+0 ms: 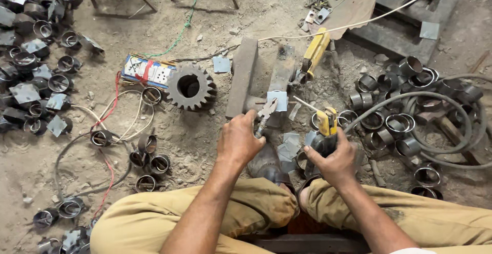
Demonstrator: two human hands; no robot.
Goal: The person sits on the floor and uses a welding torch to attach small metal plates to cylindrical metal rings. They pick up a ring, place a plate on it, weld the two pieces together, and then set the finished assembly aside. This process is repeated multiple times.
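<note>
My left hand is closed around a pair of pliers whose jaws clamp a small square steel plate against a steel channel block. My right hand grips a yellow and black welding electrode holder, with a thin rod pointing up-left toward the plate. Several more square plates lie between my hands. My knees in tan trousers fill the bottom of the view.
A large gear and a white switch box lie at centre left. Short steel pipe rings lie in piles at the left and the right. A grey hose loops at the right; wires cross the sandy floor.
</note>
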